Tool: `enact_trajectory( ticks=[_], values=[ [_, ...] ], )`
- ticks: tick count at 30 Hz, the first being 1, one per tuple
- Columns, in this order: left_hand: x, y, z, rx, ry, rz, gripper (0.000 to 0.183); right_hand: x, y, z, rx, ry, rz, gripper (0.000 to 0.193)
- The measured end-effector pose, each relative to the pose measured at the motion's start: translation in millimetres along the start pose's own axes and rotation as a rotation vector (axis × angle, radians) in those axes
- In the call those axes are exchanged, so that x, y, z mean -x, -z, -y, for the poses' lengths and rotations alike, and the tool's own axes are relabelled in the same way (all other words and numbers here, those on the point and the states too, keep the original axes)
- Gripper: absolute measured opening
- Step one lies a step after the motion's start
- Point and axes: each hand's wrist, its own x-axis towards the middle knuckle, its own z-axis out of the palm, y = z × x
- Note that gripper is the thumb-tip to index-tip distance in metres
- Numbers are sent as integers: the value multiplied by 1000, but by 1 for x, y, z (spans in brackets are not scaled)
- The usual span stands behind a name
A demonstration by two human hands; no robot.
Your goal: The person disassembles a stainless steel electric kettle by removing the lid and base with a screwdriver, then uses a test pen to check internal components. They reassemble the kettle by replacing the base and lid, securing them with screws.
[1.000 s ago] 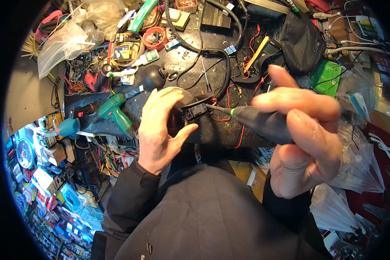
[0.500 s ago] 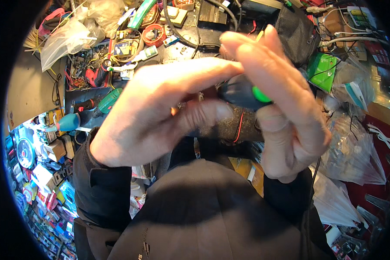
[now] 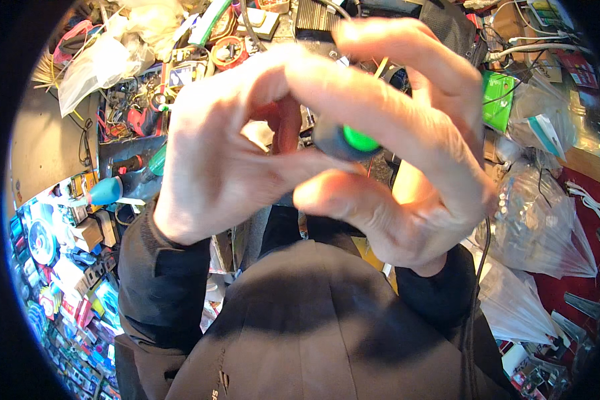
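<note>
Both hands meet over the workbench, close to the camera. A dark, rounded handle (image 3: 331, 138) with a bright green end (image 3: 361, 138) shows between them, slightly blurred; its far part is hidden. My right hand (image 3: 420, 147) curls round this handle, fingers arched over it and thumb below. From the other side, my left hand (image 3: 227, 147) bends into a loop, its thumb stretched along under the handle. Whatever lies in the left fingertips is hidden behind the hands.
Behind the hands, the cluttered bench carries a finned black block (image 3: 319, 23), a red round container (image 3: 229, 52) and a tray of small parts (image 3: 130, 110). A green packet (image 3: 498, 100) and clear plastic bags (image 3: 540, 220) lie at right. A teal bulb-shaped thing (image 3: 105, 191) is at left.
The handle's green end has shifted left and slightly nearer. My right hand has rolled over leftward, its index finger and thumb now reaching across toward my left hand. The left loop has opened a little.
</note>
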Motion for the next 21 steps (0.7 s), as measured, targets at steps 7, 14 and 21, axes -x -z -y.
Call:
enact_trajectory(
  ticks=[7,14,21],
  values=[
    [-2,-7,-11,233,104,-64,56,-2,6,2,-150,-58,52,65],
    [-3,-13,-3,298,122,-31,81,6,1,13,7,-125,-47,53],
    [-3,-17,0,91,82,-50,59,1,-1,10,99,-114,-20,69]
  ],
)
